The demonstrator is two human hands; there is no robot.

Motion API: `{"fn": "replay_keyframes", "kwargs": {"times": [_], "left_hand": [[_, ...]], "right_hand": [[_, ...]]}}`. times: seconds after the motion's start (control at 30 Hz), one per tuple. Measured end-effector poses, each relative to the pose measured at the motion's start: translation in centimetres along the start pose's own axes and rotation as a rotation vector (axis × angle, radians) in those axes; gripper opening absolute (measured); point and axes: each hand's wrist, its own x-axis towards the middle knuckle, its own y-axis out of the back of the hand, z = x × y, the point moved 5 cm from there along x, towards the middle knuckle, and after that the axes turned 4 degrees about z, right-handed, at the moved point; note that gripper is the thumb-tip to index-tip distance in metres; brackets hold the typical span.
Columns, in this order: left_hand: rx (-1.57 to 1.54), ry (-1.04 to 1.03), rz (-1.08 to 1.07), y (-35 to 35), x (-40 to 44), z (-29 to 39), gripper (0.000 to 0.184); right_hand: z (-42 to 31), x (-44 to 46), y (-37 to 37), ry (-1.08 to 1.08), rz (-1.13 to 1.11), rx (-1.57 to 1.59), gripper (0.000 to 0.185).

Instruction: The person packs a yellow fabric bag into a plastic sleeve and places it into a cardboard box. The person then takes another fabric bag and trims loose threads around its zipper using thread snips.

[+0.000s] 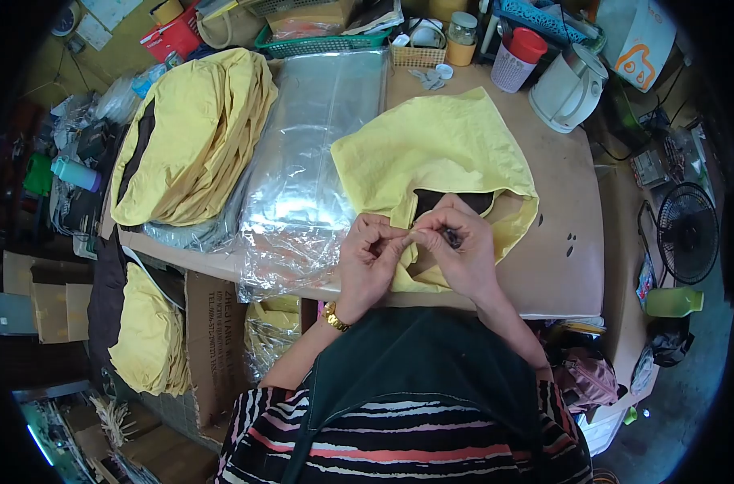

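A yellow fabric piece (431,145) with a dark brown inner side lies spread on the table in front of me. My left hand (372,260) wears a gold watch at the wrist and pinches the near edge of the cloth. Right beside it, my right hand (457,246) is closed at the same edge, with fingertips meeting the left ones. A small dark object shows among the right fingers; its kind cannot be made out. Left of the cloth lies a stack of clear plastic bags (310,137). Farther left is a thick pile of yellow fabric pieces (193,133).
The brown tabletop (568,242) ends close to my body. At its back stand a white electric kettle (570,87), a pink cup (514,66), a jar (461,39) and a green basket (322,42). Below left is a cardboard box (213,347); a black fan (687,232) stands right.
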Motion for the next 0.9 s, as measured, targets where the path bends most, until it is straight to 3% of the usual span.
{"fn": "replay_keyframes", "kwargs": {"times": [0.07, 0.17, 0.3, 0.53, 0.63, 0.77, 0.9], "left_hand": [[-0.001, -0.023, 0.031, 0.1, 0.0, 0.0, 0.013], [-0.28, 0.136, 0.057, 0.3, -0.4, -0.6, 0.011], [-0.234, 0.089, 0.078, 0.5, -0.7, 0.0, 0.009], [-0.156, -0.07, 0.12, 0.9, -0.9, 1.5, 0.008], [-0.13, -0.125, 0.134, 1.2, -1.0, 1.1, 0.009], [-0.169, -0.079, 0.155, 1.2, -1.3, 1.2, 0.008], [0.083, -0.215, 0.142, 1.3, -1.1, 2.2, 0.008]], "right_hand": [[-1.5, 0.1, 0.8, 0.037, 0.108, -0.219, 0.018], [-1.1, -0.5, 1.3, 0.11, 0.189, -0.224, 0.025], [-0.9, -1.9, 1.2, 0.272, 0.064, -0.488, 0.03], [-0.7, -2.0, 0.3, 0.341, 0.04, -0.522, 0.03], [0.2, -2.2, 0.2, 0.274, 0.104, -0.359, 0.03], [0.1, -2.2, 0.4, 0.304, 0.131, -0.429, 0.03], [0.4, -2.2, -0.1, 0.327, 0.159, -0.388, 0.029]]}}
